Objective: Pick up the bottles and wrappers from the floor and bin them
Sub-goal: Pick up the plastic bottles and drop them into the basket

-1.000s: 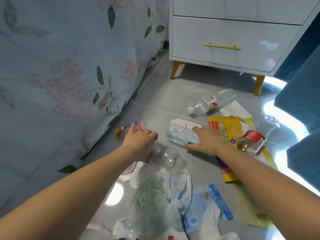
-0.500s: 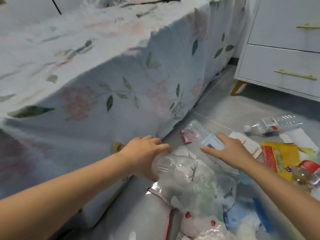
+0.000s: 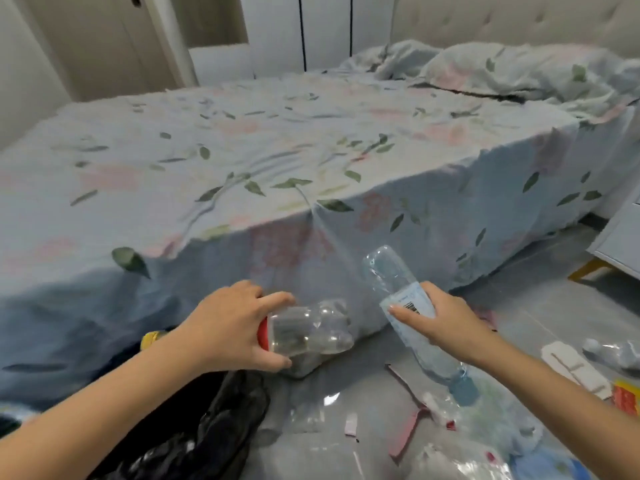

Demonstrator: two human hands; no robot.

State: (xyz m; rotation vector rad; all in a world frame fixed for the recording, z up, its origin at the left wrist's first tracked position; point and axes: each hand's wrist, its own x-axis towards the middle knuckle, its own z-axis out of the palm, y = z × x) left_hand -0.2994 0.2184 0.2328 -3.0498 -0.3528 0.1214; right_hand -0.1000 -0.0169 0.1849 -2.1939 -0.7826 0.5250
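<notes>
My left hand (image 3: 232, 327) grips a clear bottle with a red label (image 3: 311, 329), held sideways above the floor. My right hand (image 3: 446, 323) holds a clear bottle with a pale blue label and blue cap (image 3: 401, 299), base up and cap down. Below my left arm lies a black bin bag (image 3: 214, 431). Plastic wrappers (image 3: 460, 459) and a pink wrapper (image 3: 405, 434) lie on the grey floor at the bottom right. Another clear bottle (image 3: 616, 353) rests at the right edge.
A bed with a floral sheet (image 3: 277, 161) fills the view ahead, its side close behind my hands. A white nightstand (image 3: 620, 244) with a yellow leg stands at the right. A white card (image 3: 575, 370) and a yellow packet (image 3: 627, 396) lie on the floor at the right.
Both hands have lifted their bottles off the floor. My view has swung up and left, from the littered floor and nightstand to the bed top and the black bag.
</notes>
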